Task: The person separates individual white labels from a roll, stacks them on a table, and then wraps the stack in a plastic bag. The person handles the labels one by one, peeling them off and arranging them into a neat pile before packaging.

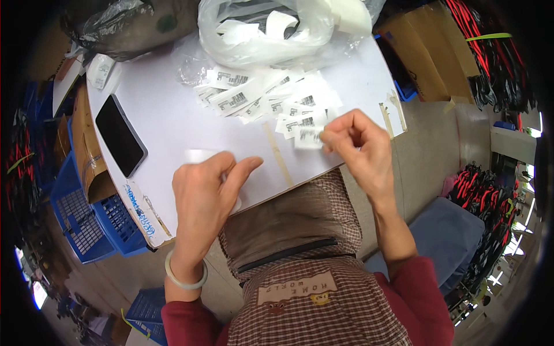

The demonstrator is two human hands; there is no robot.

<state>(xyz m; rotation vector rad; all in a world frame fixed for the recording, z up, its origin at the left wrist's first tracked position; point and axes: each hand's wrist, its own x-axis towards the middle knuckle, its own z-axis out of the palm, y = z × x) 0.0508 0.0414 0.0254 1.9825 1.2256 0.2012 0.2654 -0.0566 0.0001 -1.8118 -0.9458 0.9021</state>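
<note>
My right hand (363, 144) pinches the edge of a small white barcode label (307, 138) between thumb and fingers. That label is at the near end of a loose, overlapping pile of barcode labels (271, 104) on the white table. My left hand (205, 190) is to the left of the pile, with its fingers curled and its thumb pointing right. A white paper strip (199, 155) juts out behind its knuckles, slightly blurred, and a white edge shows below the palm. The curled fingers hide most of what they hold.
Beyond the pile lies a clear plastic bag (271, 55) with white paper pieces. A dark plastic bag (127, 29) rests at the far left. On the table's left is a black phone (121, 135). Blue crates (86, 213) flank the table, and a cardboard box (430, 52) stands at right.
</note>
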